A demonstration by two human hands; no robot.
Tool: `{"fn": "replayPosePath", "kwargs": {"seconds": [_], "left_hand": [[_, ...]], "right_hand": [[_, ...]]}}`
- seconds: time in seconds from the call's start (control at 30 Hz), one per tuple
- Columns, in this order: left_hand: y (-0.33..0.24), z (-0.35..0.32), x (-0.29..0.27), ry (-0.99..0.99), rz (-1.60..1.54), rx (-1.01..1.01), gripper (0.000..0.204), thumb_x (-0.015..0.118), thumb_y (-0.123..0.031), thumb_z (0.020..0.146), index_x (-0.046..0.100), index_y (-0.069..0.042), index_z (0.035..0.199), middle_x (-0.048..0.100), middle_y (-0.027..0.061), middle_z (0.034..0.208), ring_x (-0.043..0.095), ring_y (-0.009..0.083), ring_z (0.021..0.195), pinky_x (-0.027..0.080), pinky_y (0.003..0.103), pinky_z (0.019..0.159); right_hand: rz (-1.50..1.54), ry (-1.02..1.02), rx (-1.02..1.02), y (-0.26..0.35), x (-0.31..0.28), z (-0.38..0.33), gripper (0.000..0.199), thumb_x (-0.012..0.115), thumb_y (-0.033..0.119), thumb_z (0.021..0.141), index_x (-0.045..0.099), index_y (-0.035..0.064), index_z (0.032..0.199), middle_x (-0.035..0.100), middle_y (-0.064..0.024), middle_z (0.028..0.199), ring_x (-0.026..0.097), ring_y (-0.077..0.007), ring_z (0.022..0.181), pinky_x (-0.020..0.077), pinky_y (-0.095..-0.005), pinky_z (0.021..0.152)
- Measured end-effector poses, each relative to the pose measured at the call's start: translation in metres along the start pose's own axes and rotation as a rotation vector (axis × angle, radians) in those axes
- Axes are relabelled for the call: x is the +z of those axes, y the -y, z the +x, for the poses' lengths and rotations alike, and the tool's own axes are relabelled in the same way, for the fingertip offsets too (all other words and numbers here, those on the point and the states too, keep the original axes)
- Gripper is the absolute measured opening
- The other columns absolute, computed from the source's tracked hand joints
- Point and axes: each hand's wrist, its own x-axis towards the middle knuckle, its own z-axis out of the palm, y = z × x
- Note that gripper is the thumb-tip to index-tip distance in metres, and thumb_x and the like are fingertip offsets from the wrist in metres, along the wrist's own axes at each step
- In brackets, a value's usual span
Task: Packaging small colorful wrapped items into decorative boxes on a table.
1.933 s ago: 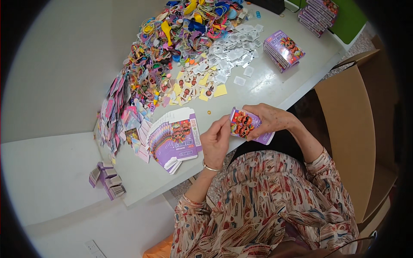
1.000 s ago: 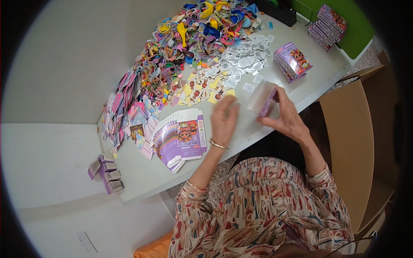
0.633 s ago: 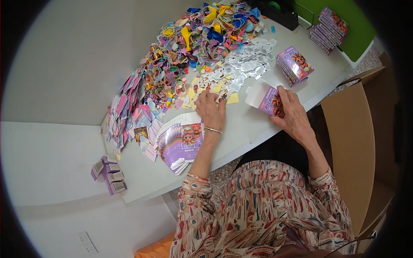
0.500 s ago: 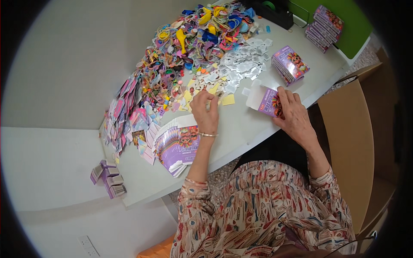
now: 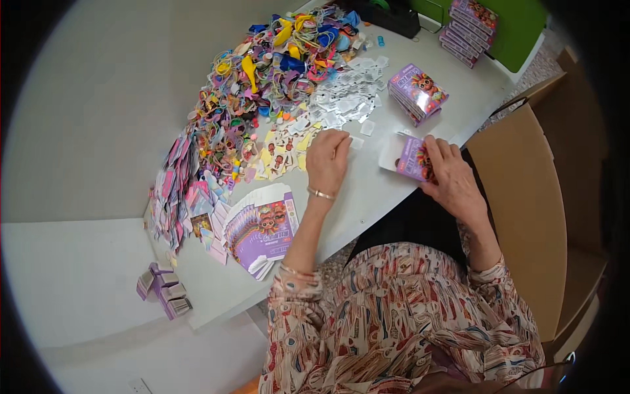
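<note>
My right hand [image 5: 454, 174] is wrapped round a small purple box [image 5: 412, 157] with a cartoon picture, tilted above the table near its front edge. The box's end facing left is open, its white flap spread out. To the left, my left hand [image 5: 327, 161] hovers by the small packets with thumb and fingers pinched together. A small white packet [image 5: 356, 142] shows right at its fingertips; whether they grip it is unclear. Pale yellow sticker sheets [image 5: 279, 157] and a heap of small clear-white packets [image 5: 348, 92] lie close to this hand.
A large pile of colourful trinkets and hair ties [image 5: 262, 85] covers the back left. Flat purple cartons [image 5: 262, 233] lie fanned beside my left forearm. Filled purple boxes [image 5: 420, 92] are stacked at the right, more boxes [image 5: 469, 33] behind. A cardboard carton [image 5: 518, 217] stands right of the table.
My left hand has moved from the sticker sheets rightward, toward the white packets and the box. My right hand still holds the box. The whole view has shifted slightly.
</note>
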Motion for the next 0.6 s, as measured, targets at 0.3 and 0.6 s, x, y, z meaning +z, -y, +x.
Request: {"fn": "replayPosePath", "kwargs": {"seconds": [0.3,0.6], "left_hand": [[0.019,0.002,0.033,0.006,0.412,0.048,0.018,0.074,-0.017,0.071,0.065,-0.009,0.084,0.057,0.0086,0.098,0.051,0.0298,0.094,0.039,0.041,0.083],[0.004,0.024,0.07,-0.055,0.492,0.201,0.01,0.065,-0.006,0.076,0.058,-0.005,0.084,0.058,0.0114,0.09,0.051,0.0312,0.087,0.04,0.042,0.075]], "right_hand": [[-0.016,0.006,0.077,-0.011,-0.009,-0.005,0.079,0.075,0.01,0.066,0.034,-0.001,0.132,0.051,-0.0187,0.115,0.05,-0.0363,0.104,0.0443,-0.042,0.09],[-0.007,0.01,0.078,-0.012,-0.009,-0.004,0.081,0.076,0.01,0.065,0.034,-0.0024,0.133,0.051,-0.0185,0.116,0.05,-0.0367,0.104,0.0444,-0.0422,0.09]]}}
